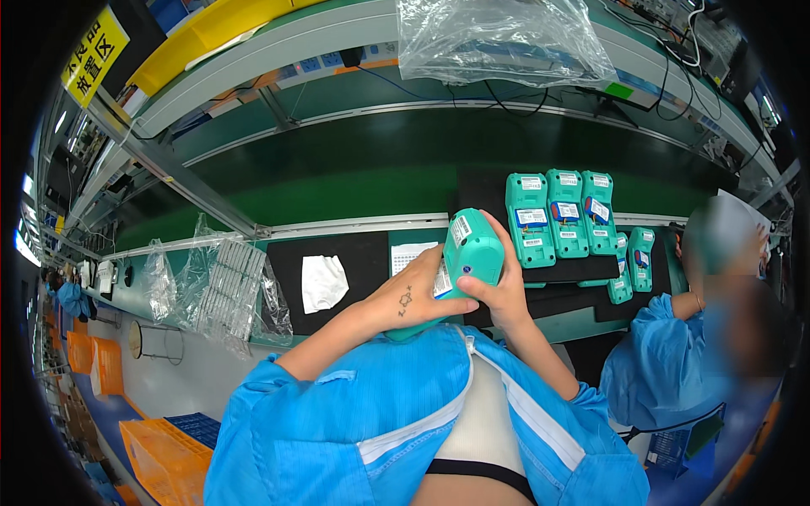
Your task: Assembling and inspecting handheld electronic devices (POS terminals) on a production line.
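Observation:
In front of my chest I hold a teal handheld device with a white label, tilted so that one rounded end points up toward me. My left hand wraps round its left side and lower part. My right hand grips the right side, with the thumb across the near face. To the right, several similar teal devices lie on a black mat, their open compartments showing blue battery packs with thin wires. A sheet of printed paper lies partly behind my left hand.
Left of my hands, a white cloth lies on a black mat. Farther left are clear plastic bags and a ribbed tray. A green conveyor belt runs behind the bench. At right sits a co-worker in a blue sleeve.

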The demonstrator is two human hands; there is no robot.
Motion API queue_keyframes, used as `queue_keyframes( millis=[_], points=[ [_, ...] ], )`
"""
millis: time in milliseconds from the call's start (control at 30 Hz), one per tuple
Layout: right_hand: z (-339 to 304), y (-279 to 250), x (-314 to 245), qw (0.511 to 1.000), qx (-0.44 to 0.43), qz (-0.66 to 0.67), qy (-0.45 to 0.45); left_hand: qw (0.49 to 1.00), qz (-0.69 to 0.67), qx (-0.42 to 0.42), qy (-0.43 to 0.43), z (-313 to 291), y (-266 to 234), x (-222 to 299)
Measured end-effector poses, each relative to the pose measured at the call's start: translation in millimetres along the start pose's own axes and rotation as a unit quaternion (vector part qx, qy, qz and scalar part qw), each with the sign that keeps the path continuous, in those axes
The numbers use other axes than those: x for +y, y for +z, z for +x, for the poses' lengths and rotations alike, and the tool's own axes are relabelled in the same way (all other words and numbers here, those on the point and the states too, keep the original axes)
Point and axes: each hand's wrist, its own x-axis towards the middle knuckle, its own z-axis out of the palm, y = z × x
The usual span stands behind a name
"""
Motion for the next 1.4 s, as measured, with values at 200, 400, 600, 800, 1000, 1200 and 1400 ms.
queue_keyframes(
  millis=[200,400,600,800,1000,1200,1400],
  points=[
    [-1,-5,33,0.925,0.118,0.328,0.152,0.98,-0.194,-0.039,0.009,5,1,-33],
    [-6,-1,39,0.88,0.117,0.421,0.186,0.924,-0.342,-0.043,-0.163,21,6,-70],
    [-5,0,42,0.889,0.081,0.416,0.174,0.813,-0.52,-0.054,-0.254,21,25,-67],
    [-2,-1,47,0.888,0.077,0.407,0.2,0.756,-0.613,-0.042,-0.225,17,31,-71],
    [-8,5,55,0.93,0.046,0.305,0.198,0.821,-0.54,0.126,-0.138,13,32,-76],
    [-15,-3,59,0.949,-0.003,-0.316,0.026,0.886,-0.389,0.243,-0.071,11,39,-88],
    [-20,-1,23,0.92,-0.081,-0.37,0.103,0.872,-0.395,0.278,-0.075,8,37,-91]
  ],
)
